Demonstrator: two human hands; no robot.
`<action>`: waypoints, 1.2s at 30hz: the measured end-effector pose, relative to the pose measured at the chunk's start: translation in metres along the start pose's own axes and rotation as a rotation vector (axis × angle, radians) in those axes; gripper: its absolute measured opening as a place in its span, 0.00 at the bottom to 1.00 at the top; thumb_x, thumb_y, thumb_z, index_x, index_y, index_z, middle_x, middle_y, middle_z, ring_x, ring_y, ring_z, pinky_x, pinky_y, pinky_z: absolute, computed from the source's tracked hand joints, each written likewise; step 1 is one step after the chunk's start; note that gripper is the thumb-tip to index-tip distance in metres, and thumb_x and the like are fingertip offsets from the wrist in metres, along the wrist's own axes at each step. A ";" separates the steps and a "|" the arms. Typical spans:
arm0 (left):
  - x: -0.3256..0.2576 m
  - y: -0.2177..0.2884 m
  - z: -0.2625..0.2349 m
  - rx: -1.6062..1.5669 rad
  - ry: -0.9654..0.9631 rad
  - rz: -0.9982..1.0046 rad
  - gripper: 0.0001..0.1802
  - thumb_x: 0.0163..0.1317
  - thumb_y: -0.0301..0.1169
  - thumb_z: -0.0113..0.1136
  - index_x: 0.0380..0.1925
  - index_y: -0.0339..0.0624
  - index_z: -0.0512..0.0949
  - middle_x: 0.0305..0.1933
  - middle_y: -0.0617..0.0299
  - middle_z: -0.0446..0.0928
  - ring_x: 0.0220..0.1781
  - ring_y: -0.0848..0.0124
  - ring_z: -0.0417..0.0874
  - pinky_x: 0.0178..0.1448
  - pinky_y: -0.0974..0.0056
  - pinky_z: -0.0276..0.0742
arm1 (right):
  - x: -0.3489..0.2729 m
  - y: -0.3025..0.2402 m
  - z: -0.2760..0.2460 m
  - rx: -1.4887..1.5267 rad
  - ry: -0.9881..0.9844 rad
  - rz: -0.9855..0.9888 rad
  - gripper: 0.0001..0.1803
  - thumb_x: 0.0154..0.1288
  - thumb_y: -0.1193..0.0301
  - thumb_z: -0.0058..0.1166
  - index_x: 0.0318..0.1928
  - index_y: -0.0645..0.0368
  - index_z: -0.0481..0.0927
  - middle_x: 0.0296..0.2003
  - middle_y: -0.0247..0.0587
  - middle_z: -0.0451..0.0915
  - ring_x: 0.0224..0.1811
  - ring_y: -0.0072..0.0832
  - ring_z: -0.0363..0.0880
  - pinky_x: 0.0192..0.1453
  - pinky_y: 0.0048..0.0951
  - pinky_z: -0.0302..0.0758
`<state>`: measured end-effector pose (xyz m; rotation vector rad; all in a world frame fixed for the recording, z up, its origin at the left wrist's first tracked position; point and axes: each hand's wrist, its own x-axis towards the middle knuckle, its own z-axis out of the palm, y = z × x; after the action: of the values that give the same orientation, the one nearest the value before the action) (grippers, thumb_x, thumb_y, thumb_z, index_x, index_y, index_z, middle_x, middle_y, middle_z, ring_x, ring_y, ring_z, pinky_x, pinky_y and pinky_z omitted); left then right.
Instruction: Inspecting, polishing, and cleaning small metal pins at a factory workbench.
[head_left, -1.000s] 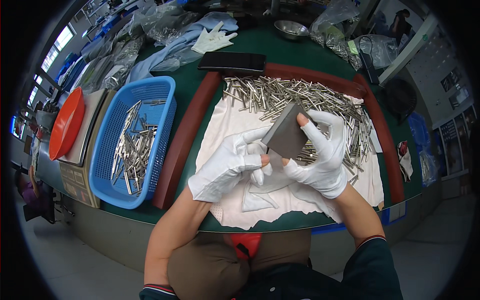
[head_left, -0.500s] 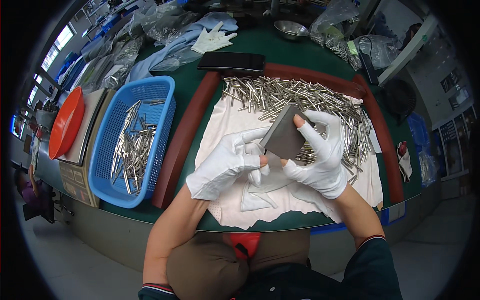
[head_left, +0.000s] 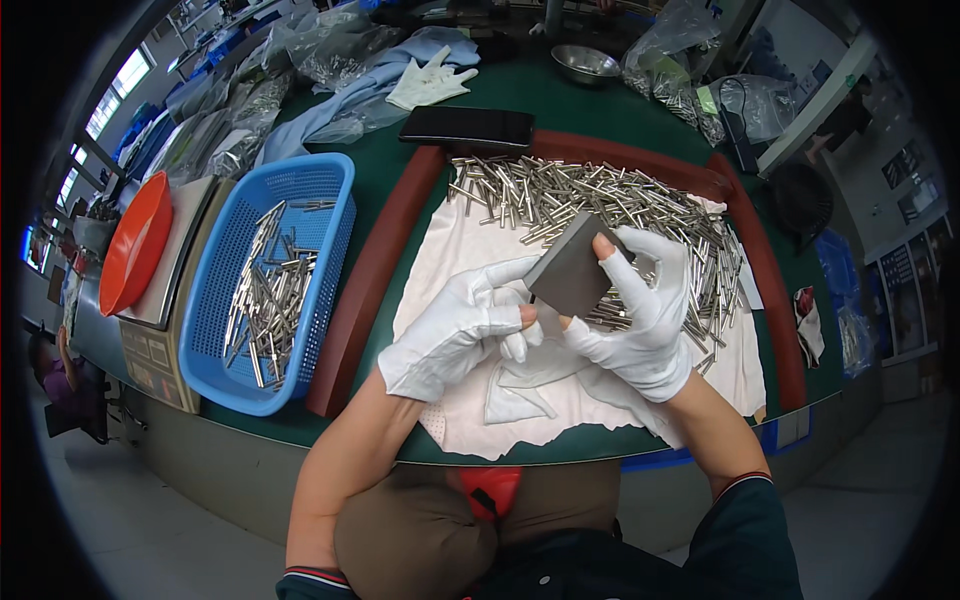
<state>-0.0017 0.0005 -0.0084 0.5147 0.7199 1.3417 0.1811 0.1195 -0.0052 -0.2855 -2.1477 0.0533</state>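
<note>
My right hand (head_left: 645, 315), in a white glove with bare thumb and fingertips, grips a flat dark grey block (head_left: 578, 275) held tilted above the cloth. Close against the block's left edge is my left hand (head_left: 465, 325), gloved the same way. Its thumb and fingers are pinched together, with a tiny dark tip showing at the thumb; what they hold is too small to make out. Beneath both hands lies a pale pink cloth (head_left: 440, 290) with a loose white cloth (head_left: 520, 400) on it. Behind the block spreads a heap of short metal pins (head_left: 600, 185).
A reddish-brown wooden frame (head_left: 375, 285) borders the cloth. To its left stands a blue basket (head_left: 195, 340) containing more pins, beside an orange-red bowl (head_left: 135, 245). A black phone (head_left: 468, 127) rests on the frame; a metal bowl (head_left: 585, 63) is farther back. A person (head_left: 62, 380) sits far left.
The block and both hands keep nearly the same pose. The block's tilt and the right fingers have shifted only slightly, and the whole view has moved a little.
</note>
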 end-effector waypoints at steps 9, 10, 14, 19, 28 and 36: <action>-0.004 0.002 0.007 0.158 0.068 0.015 0.38 0.63 0.20 0.62 0.71 0.30 0.57 0.42 0.55 0.80 0.30 0.73 0.83 0.34 0.70 0.80 | -0.002 -0.002 0.001 -0.086 0.026 -0.071 0.42 0.41 0.59 0.72 0.61 0.56 0.76 0.50 0.46 0.72 0.43 0.39 0.72 0.45 0.40 0.68; -0.004 0.003 0.007 0.153 0.048 0.006 0.37 0.62 0.20 0.62 0.70 0.30 0.58 0.42 0.55 0.81 0.30 0.73 0.83 0.33 0.71 0.80 | -0.001 -0.002 0.000 -0.057 0.030 -0.045 0.42 0.41 0.59 0.72 0.61 0.56 0.76 0.49 0.46 0.72 0.43 0.39 0.72 0.45 0.40 0.69; -0.005 0.003 0.007 0.122 0.026 0.000 0.36 0.61 0.21 0.63 0.69 0.31 0.61 0.42 0.56 0.82 0.29 0.74 0.83 0.33 0.72 0.79 | 0.004 -0.002 -0.005 -0.005 -0.013 -0.029 0.42 0.41 0.61 0.71 0.61 0.56 0.76 0.48 0.45 0.74 0.43 0.39 0.72 0.45 0.40 0.69; -0.002 0.000 0.009 0.070 0.008 -0.013 0.36 0.62 0.21 0.63 0.69 0.32 0.61 0.46 0.57 0.81 0.29 0.74 0.83 0.34 0.72 0.81 | 0.003 0.004 -0.002 -0.005 0.010 -0.040 0.42 0.39 0.62 0.71 0.61 0.56 0.77 0.48 0.45 0.74 0.43 0.39 0.73 0.46 0.40 0.70; 0.002 -0.006 0.002 -0.203 -0.142 -0.019 0.36 0.64 0.22 0.61 0.71 0.33 0.58 0.44 0.60 0.77 0.35 0.74 0.82 0.35 0.73 0.82 | -0.002 0.003 0.002 0.059 0.023 0.101 0.44 0.38 0.63 0.72 0.62 0.58 0.75 0.49 0.46 0.73 0.45 0.38 0.72 0.48 0.38 0.71; 0.002 -0.007 0.002 -0.279 -0.105 -0.029 0.35 0.65 0.21 0.59 0.71 0.36 0.58 0.47 0.59 0.75 0.38 0.74 0.81 0.36 0.73 0.82 | -0.002 0.000 0.001 0.052 0.025 0.074 0.46 0.39 0.63 0.74 0.64 0.58 0.74 0.50 0.46 0.73 0.47 0.39 0.72 0.49 0.39 0.70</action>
<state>0.0047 0.0013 -0.0124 0.3470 0.4433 1.3513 0.1814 0.1188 -0.0075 -0.3337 -2.1073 0.1473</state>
